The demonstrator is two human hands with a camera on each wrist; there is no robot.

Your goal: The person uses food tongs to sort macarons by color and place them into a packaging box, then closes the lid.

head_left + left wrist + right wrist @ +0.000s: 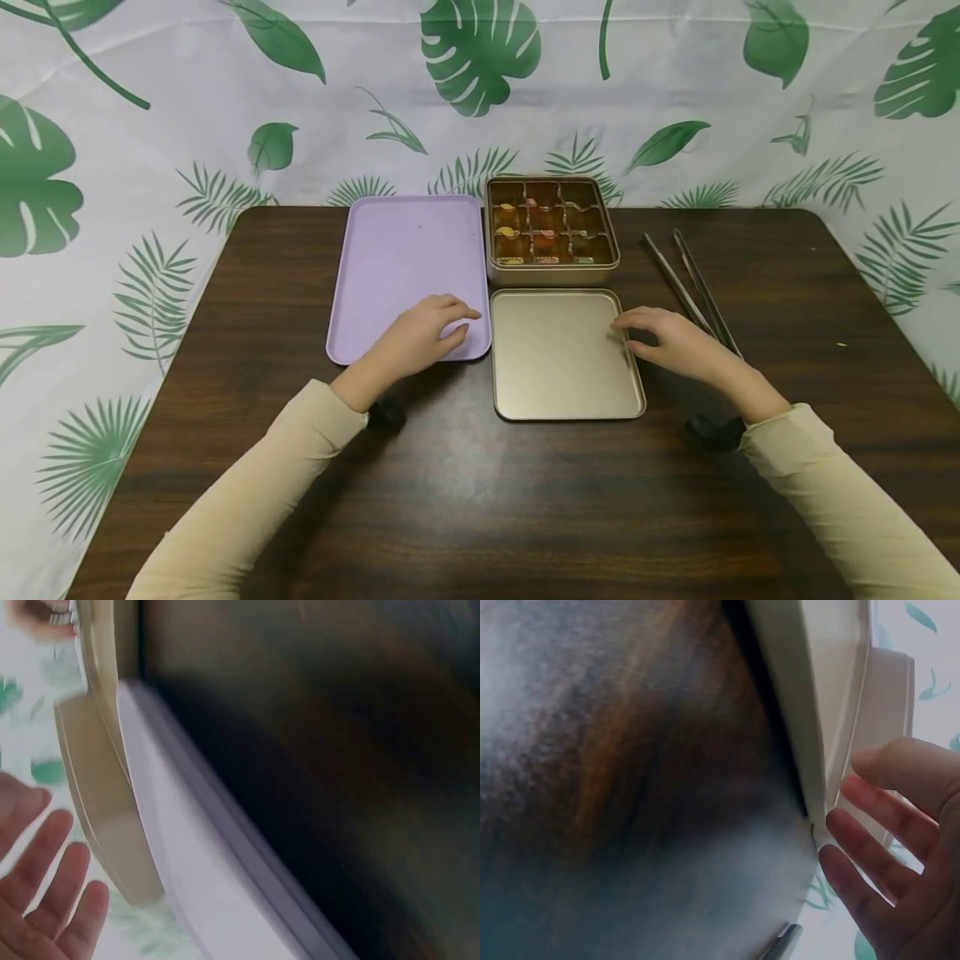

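My left hand [425, 333] hovers over the lower right part of a lavender tray [408, 275], its fingers loosely bent and holding nothing. To the right of it lies a flat, gold-coloured metal lid [562, 354] with a raised rim. Beside the lid's right edge is my right hand [675, 340], fingers spread and relaxed; whether a fingertip touches the rim I cannot tell. Behind the lid stands a gold tin [553, 277], uncovered, with a divided insert holding small coloured pieces, yellow, red and green. In the left wrist view, the left hand's fingers [66, 881] are spread apart.
Metal tongs [693, 292] lie right of the tin, partly behind the right hand. A tiny yellowish bit [842, 344] is on the dark wooden table [480, 508] at the right. A leaf-patterned cloth [337, 100] hangs behind the table and along its sides.
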